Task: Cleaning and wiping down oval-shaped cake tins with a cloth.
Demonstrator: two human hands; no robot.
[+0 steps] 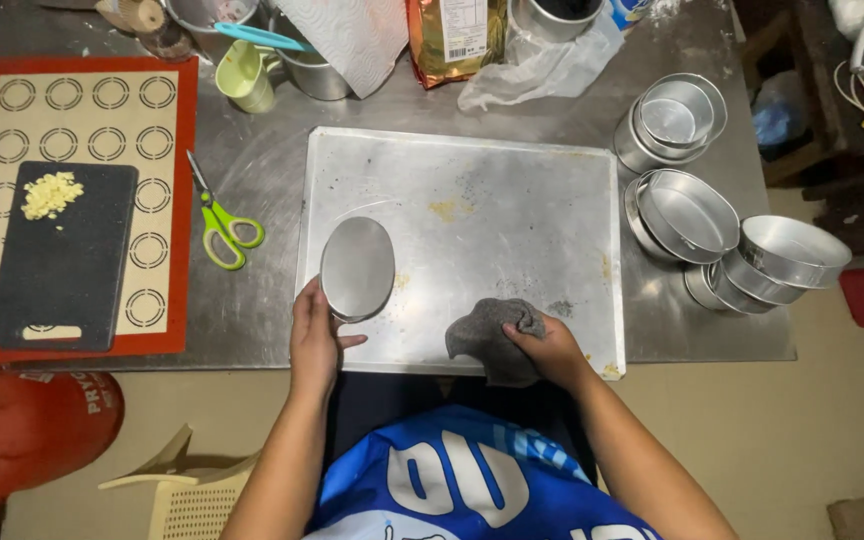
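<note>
My left hand (314,335) grips a small round metal cake pan (357,267), held on its edge with its flat bottom facing up toward me, over the near left corner of a large flat metal baking sheet (492,190). My right hand (550,347) holds a crumpled grey cloth (489,336) that rests on the sheet's near edge. The two hands are a short way apart, and the cloth does not touch the pan.
Several round metal pans (712,215) are stacked at the right of the steel table (257,315). Green scissors (220,222) lie left of the sheet. A black cutting board (67,270) with chopped pale bits sits on a red-edged baking mat (157,170). A green cup (245,77), bags and bowls stand at the back.
</note>
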